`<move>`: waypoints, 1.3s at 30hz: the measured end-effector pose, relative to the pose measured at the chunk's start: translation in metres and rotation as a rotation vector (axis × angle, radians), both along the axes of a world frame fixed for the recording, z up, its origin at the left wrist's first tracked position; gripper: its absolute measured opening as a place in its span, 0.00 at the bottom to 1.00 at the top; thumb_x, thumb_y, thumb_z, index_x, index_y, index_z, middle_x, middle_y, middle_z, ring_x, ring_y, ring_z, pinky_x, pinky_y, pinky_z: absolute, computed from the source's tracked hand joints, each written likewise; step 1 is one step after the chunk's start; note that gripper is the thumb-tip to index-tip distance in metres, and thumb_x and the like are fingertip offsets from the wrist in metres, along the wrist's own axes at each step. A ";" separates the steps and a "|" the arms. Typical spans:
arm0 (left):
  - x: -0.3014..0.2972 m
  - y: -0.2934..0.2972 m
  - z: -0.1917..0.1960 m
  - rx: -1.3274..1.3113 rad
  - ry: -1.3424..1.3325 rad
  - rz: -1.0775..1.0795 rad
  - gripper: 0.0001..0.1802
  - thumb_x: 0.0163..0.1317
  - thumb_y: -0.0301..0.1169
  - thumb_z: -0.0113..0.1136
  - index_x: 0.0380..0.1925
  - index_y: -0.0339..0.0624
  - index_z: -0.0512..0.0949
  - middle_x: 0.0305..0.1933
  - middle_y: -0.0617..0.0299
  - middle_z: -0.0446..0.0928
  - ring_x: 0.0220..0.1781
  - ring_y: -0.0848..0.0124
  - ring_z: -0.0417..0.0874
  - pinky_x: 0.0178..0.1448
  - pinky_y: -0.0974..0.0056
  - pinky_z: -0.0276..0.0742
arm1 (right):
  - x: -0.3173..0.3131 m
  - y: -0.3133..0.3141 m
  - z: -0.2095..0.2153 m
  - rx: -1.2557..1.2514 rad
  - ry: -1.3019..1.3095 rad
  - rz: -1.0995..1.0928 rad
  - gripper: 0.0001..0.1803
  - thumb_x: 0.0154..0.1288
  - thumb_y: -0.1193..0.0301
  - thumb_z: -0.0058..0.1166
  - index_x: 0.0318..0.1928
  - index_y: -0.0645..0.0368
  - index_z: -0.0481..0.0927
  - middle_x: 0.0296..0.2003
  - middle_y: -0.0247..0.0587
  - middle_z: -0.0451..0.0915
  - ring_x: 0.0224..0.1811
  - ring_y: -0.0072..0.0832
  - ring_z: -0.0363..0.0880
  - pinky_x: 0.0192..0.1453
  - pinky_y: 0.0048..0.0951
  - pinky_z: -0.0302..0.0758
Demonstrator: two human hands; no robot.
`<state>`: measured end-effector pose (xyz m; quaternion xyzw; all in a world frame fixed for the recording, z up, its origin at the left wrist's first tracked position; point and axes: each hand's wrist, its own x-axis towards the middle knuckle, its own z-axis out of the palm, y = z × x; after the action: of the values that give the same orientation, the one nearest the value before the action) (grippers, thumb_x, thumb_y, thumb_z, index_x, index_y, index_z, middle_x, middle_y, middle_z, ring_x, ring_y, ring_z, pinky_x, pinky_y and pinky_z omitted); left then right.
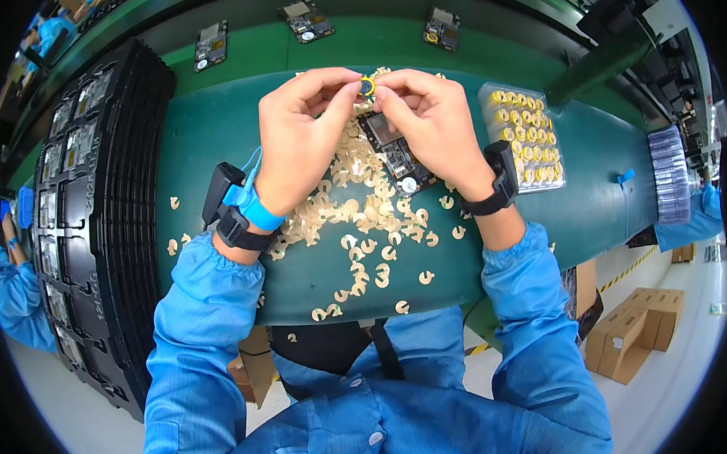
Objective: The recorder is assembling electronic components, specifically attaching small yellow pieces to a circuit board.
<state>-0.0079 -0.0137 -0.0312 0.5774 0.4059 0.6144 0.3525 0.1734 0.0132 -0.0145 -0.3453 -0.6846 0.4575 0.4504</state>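
My left hand and my right hand meet over the far middle of the mat, fingertips closed on a small round yellow-rimmed coin cell with a dark face. Each hand pinches one side of it between thumb and forefinger. Beneath them a black circuit board with a silver shield and a white round sticker lies tilted, partly hidden by my right hand. Around the board spreads a heap of cream, C-shaped peeled pieces, some loose toward the near edge.
A clear tray of yellow round cells stands on the right of the green mat. Black trays with boards are stacked at left. Three boards lie on the back ledge. Clear stacked trays stand far right; cardboard boxes sit on the floor.
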 end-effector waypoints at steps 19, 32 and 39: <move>0.003 -0.006 0.005 -0.102 -0.065 -0.169 0.13 0.72 0.24 0.64 0.53 0.28 0.84 0.47 0.55 0.87 0.47 0.73 0.87 0.53 0.67 0.86 | -0.006 -0.002 -0.011 0.239 -0.007 -0.115 0.05 0.61 0.76 0.65 0.33 0.65 0.85 0.23 0.33 0.80 0.23 0.15 0.72 0.27 0.22 0.68; 0.002 -0.007 0.005 -0.122 -0.058 -0.206 0.12 0.76 0.27 0.59 0.51 0.29 0.85 0.45 0.57 0.87 0.45 0.74 0.86 0.52 0.67 0.83 | -0.006 -0.006 -0.004 0.310 -0.027 -0.139 0.05 0.59 0.76 0.66 0.32 0.65 0.84 0.22 0.34 0.79 0.21 0.16 0.72 0.26 0.23 0.68; 0.002 -0.005 0.002 -0.102 -0.078 -0.204 0.12 0.75 0.27 0.60 0.50 0.28 0.84 0.44 0.55 0.87 0.43 0.73 0.88 0.48 0.68 0.87 | -0.006 -0.007 -0.003 0.358 -0.021 -0.140 0.04 0.59 0.76 0.66 0.31 0.64 0.84 0.22 0.34 0.78 0.20 0.16 0.71 0.25 0.23 0.68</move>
<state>-0.0062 -0.0185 -0.0290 0.5727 0.3618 0.5761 0.4574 0.1677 0.0058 -0.0172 -0.3112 -0.7340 0.2921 0.5283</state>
